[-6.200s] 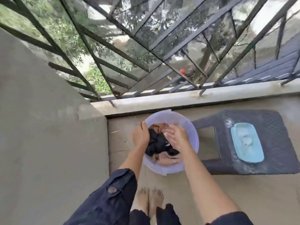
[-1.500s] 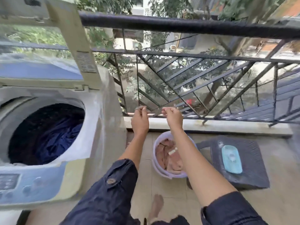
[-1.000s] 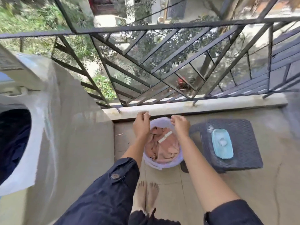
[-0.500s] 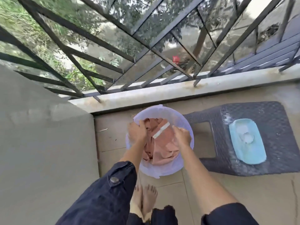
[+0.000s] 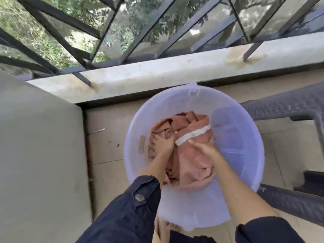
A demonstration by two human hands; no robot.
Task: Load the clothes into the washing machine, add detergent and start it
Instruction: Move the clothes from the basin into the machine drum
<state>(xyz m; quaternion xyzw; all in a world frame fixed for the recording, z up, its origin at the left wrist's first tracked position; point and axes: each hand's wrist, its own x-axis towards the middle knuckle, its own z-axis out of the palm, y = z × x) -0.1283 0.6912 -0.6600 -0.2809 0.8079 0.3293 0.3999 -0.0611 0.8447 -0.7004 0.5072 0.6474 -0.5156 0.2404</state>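
Observation:
A pale lilac plastic tub (image 5: 233,109) stands on the balcony floor below me. In it lies a crumpled salmon-pink garment (image 5: 192,165) with a white band across it. My left hand (image 5: 162,143) is deep in the tub, its fingers closed on the left folds of the pink cloth. My right hand (image 5: 203,149) rests on the cloth just below the white band, fingers curled into the fabric. The washing machine's opening is out of view; only its grey side panel (image 5: 40,155) fills the left.
A dark woven plastic stool (image 5: 287,106) stands right of the tub. A concrete ledge (image 5: 157,72) with a black metal railing (image 5: 70,44) runs behind the tub. A narrow tiled floor strip (image 5: 105,142) lies between the machine and the tub.
I have bent down closer to the tub, which now fills the view. Both hands have sunk from its rim into the pink garment and closed on it.

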